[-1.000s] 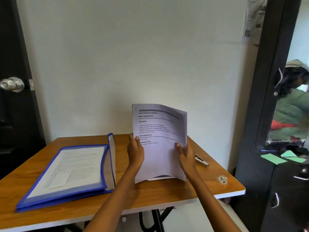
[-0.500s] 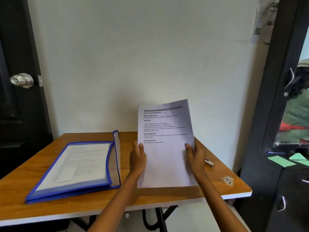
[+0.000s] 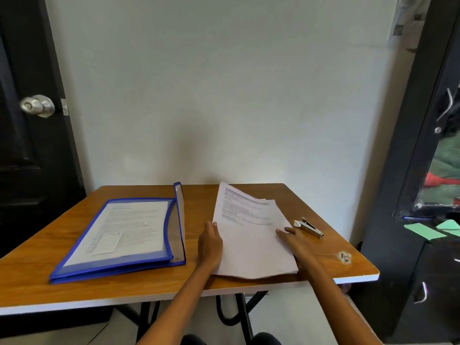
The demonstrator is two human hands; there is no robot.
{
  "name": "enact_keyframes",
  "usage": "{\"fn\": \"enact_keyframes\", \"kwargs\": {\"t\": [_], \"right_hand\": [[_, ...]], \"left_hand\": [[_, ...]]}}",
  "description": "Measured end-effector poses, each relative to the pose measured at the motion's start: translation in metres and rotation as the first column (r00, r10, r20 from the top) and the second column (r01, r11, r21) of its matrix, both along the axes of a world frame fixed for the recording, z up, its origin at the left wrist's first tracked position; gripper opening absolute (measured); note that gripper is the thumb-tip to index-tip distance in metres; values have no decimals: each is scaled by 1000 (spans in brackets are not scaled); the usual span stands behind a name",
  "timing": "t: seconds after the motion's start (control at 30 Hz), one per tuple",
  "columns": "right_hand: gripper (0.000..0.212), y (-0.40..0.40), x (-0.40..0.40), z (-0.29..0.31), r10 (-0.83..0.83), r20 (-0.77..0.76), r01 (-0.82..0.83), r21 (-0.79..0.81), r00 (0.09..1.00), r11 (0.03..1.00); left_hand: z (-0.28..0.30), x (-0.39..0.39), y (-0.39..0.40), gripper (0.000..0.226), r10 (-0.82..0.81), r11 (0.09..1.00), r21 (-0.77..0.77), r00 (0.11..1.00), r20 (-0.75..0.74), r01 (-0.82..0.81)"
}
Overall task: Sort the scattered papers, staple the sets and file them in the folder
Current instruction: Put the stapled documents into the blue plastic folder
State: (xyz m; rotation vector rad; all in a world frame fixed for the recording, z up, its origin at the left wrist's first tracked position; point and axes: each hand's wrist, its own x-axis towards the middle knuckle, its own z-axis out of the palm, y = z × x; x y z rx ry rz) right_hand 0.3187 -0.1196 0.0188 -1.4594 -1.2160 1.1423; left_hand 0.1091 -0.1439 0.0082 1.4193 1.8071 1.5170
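A stack of printed white papers (image 3: 251,235) lies nearly flat on the wooden table (image 3: 32,282), right of centre, its far end blurred and slightly raised. My left hand (image 3: 210,245) holds the stack's left edge, thumb on top. My right hand (image 3: 296,242) is at the right edge, its straight fingers resting on the top sheet. An open blue-edged clear folder (image 3: 171,235) with a printed sheet inside lies to the left of the stack. A small silver stapler (image 3: 310,228) lies on the table just beyond my right fingertips.
A small clear wrapper (image 3: 344,257) lies near the table's right front corner. A dark door with a metal knob (image 3: 37,105) stands at the left. A black cabinet (image 3: 398,270) with green paper notes (image 3: 423,231) stands close on the right. A white wall is behind the table.
The stack was held upright in both hands above the table; it has now come down almost flat. My right fingers have straightened on top of it. The camera view has shifted right.
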Motion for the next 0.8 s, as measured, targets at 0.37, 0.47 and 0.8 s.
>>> {"fn": "enact_keyframes", "kwargs": {"t": [0.37, 0.47, 0.8], "right_hand": [[23, -42, -67, 135, 460, -491, -467, 117, 740, 876], [26, -39, -122, 147, 547, -454, -538, 165, 703, 827], [46, -21, -270, 97, 315, 584, -602, 398, 748, 692]], "left_hand": [[127, -67, -38, 24, 159, 795, 577, 983, 95, -184], [130, -117, -45, 31, 262, 836, 468, 958, 119, -286], [43, -238, -62, 72, 295, 907, -286, 951, -93, -309]]}}
